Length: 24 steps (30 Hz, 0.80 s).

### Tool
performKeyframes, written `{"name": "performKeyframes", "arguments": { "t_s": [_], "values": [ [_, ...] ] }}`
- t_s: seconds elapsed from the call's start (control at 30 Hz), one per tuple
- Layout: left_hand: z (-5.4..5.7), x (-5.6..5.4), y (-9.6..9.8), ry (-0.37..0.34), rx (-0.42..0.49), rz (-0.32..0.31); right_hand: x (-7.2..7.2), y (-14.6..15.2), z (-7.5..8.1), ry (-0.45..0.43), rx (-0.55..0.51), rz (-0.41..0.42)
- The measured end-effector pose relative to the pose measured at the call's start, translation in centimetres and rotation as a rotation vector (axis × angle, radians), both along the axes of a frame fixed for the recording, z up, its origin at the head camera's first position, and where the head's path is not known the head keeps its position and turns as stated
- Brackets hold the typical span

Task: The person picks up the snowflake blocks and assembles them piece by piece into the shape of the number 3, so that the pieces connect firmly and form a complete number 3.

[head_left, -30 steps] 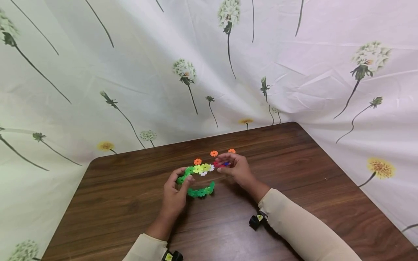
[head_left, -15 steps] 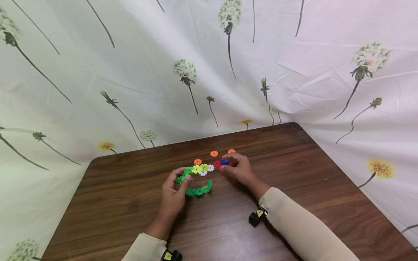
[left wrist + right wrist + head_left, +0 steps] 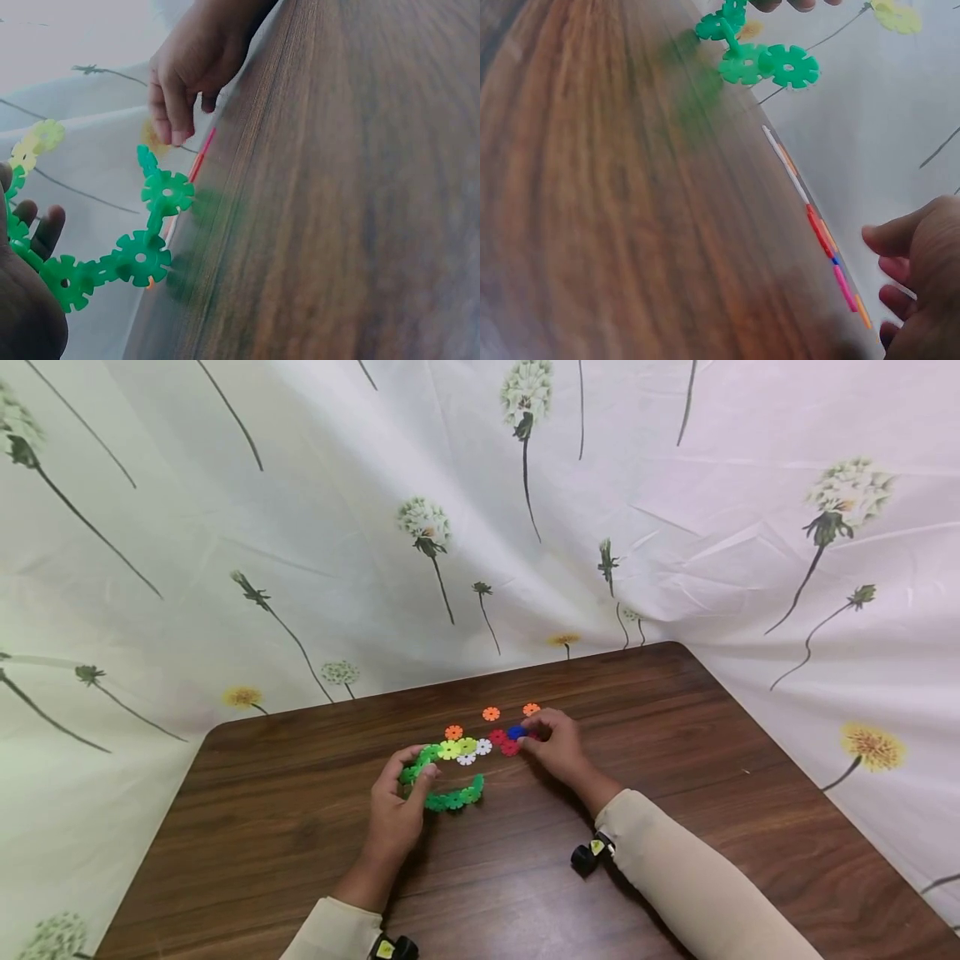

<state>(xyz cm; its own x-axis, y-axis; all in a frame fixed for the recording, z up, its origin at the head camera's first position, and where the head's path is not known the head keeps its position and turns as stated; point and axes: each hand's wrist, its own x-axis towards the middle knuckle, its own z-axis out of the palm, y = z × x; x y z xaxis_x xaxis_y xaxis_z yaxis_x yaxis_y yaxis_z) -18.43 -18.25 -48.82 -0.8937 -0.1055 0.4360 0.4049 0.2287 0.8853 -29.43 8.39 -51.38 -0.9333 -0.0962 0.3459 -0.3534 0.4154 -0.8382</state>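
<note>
In the head view my left hand [image 3: 397, 810] grips a curved chain of interlocked flower-shaped plastic discs [image 3: 453, 801], mostly green with yellow ones at the upper end. In the left wrist view the linked green discs [image 3: 141, 259] hang above the tabletop. My right hand [image 3: 559, 747] hovers over loose discs at the right, fingers loosely bent and nothing seen between them. Closest to its fingertips lies a blue disc [image 3: 515, 732], with red discs [image 3: 498, 737] beside it. The right wrist view shows the thumb apart from the curled fingers of the right hand [image 3: 930, 277].
White discs [image 3: 466, 759] lie just right of the chain. Behind are several orange discs, one at the middle [image 3: 491, 713]. All rest on a brown wooden table [image 3: 675, 760], with a dandelion-print cloth [image 3: 337, 527] hanging around its far sides.
My right hand has drawn slightly right, uncovering more of the blue and red discs. The left hand, with the chain, has shifted slightly left.
</note>
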Motion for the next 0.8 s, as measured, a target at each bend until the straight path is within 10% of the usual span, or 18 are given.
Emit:
{"name": "performKeyframes", "arguments": {
  "t_s": [0.33,0.8],
  "values": [
    [0.2,0.0,0.0,-0.001,0.011,-0.024,-0.6,1.8,0.3,-0.097,0.303,-0.005],
    [0.3,0.0,0.1,-0.021,0.011,-0.027,-0.2,1.7,1.1,-0.189,0.316,0.023]
  ]
}}
